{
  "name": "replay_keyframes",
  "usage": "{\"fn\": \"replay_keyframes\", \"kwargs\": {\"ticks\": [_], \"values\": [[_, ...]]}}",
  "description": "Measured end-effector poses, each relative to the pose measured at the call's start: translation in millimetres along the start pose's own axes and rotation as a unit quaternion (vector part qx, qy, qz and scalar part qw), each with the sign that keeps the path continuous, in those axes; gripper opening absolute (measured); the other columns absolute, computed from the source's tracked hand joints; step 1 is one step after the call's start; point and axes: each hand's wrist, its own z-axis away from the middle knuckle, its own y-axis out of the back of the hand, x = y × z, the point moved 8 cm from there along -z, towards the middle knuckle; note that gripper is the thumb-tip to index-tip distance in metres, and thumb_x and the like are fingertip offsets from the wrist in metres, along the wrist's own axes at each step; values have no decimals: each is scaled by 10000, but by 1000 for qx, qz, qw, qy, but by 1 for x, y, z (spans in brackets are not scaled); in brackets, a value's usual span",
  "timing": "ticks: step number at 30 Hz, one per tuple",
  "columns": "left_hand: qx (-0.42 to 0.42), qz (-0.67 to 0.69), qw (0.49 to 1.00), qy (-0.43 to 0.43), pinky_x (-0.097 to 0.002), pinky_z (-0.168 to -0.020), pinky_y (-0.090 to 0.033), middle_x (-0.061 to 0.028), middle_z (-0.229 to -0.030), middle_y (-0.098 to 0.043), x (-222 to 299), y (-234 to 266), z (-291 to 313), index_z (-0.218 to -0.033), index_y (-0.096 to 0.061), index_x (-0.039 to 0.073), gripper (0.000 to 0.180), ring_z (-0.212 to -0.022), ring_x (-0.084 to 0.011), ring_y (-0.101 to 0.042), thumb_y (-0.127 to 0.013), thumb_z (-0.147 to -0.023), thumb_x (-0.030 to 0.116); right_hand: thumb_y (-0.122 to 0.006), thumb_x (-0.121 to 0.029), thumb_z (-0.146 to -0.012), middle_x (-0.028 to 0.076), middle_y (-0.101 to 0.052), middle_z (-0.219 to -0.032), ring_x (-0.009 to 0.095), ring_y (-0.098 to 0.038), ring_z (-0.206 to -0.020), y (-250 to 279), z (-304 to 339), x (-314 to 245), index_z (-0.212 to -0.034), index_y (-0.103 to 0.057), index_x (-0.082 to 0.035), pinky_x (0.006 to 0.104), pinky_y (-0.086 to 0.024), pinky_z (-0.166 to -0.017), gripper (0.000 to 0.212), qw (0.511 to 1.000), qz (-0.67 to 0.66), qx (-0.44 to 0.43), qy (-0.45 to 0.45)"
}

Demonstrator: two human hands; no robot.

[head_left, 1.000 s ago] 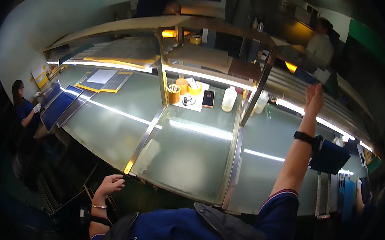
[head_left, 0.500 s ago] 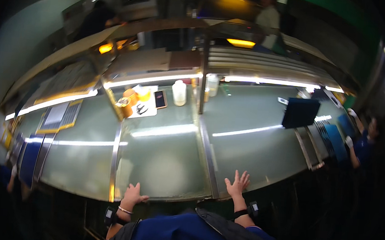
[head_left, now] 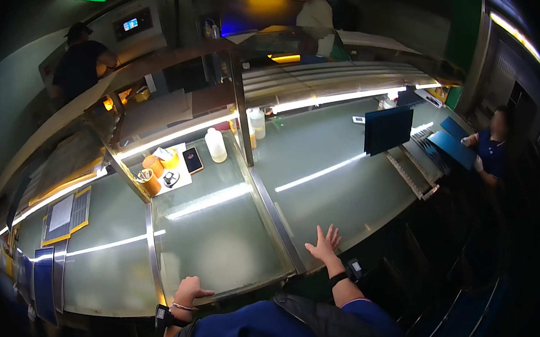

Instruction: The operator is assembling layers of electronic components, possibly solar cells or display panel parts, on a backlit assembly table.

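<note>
My left hand hovers at the near edge of the glass-topped table, one digit stretched to the right and the others partly bent. Nothing is visible in it. My right hand is over the near edge further right, fingers spread and empty. A white bottle stands toward the back. Beside it lie a phone and a white sheet bearing a dark roll-like item, with an orange cup at its left.
Dark blue panels stand upright in a slatted rack at the right. A co-worker there holds a blue panel. Metal strips divide the tabletop. A yellow-edged frame lies at the left, near another blue panel.
My view has swung to the right and tilted, bringing more of the right-hand co-worker into sight. My left hand's fingers look more bent; my right hand stays spread.
</note>
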Motion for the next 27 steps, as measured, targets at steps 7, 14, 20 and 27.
{"fn": "replay_keyframes", "kwargs": {"ticks": [7, 14, 20, 27], "values": [[1, -3, 1000, 12, -407, -792, -523, -228, -920, -668, 1, -3, -3, -856, -683, -44, 754, -892, -374, -645, -751, -567, 649, -698, -348, -822, 247, -253, -1464, 342, -282, -1359, 58, -64, -88, -1430, -224, -8, 513, -289, -1070, 843, 841, -531, 80, 70], [18, -25, 998, 50, -393, -814, -518, -206, -981, -663, 5, -4, 9, -914, -685, -26, 785, -942, -336, -643, -723, -575, 681, -738, -437, -775, 213, -38, -1525, 358, -216, -1380, 187, -179, -200, -1478, 73, -83, 536, -281, -1072, 1130, 516, -844, -49, 139], [28, -44, 996, 66, -385, -821, -510, -217, -983, -653, 22, 7, 10, -1068, -607, -75, 888, -941, -332, -640, -716, -596, 669, -622, -169, -894, 203, -507, -1252, 362, -578, -1088, 231, -291, -206, -1319, -387, -24, 469, -565, -794, 507, 440, -888, -5, 134], [20, 38, 990, 132, -408, -903, -468, -279, -1102, -595, 11, 0, 14, -1177, -520, -94, 903, -1024, -355, -599, -760, -617, 573, -563, -90, -920, 128, -614, -1054, 251, -631, -919, 185, -220, -167, -1128, -531, -1, 383, -565, -758, 229, 449, -887, 28, 102]]}}
